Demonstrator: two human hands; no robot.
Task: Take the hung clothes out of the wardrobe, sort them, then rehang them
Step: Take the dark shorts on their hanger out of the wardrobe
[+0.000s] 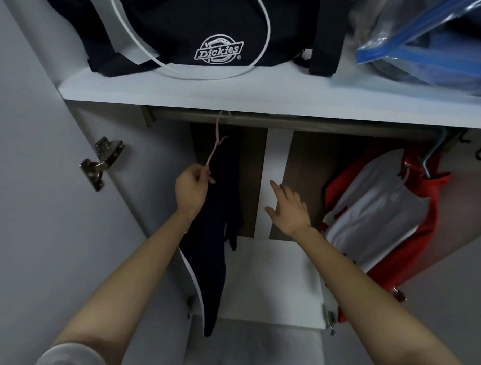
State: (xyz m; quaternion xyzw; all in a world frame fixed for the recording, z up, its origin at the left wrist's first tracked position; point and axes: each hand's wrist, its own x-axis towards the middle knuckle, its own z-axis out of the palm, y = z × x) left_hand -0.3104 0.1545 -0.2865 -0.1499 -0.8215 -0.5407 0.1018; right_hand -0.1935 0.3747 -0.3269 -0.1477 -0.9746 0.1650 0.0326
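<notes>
Pink hanger (214, 148) with a navy garment (217, 236) is pinched in the left hand (191, 188) at the rail (264, 118); right hand (287, 209) open, empty. Next, probably: check the hook sits on the rail, then release.

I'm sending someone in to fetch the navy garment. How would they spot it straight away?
Find the white shelf carrying the black Dickies bag; the rail runs just beneath it. At the rail's left end, a pink hanger carries the navy garment, with the left hand pinching that hanger. It is dark; the jacket far right is red and white.
</notes>
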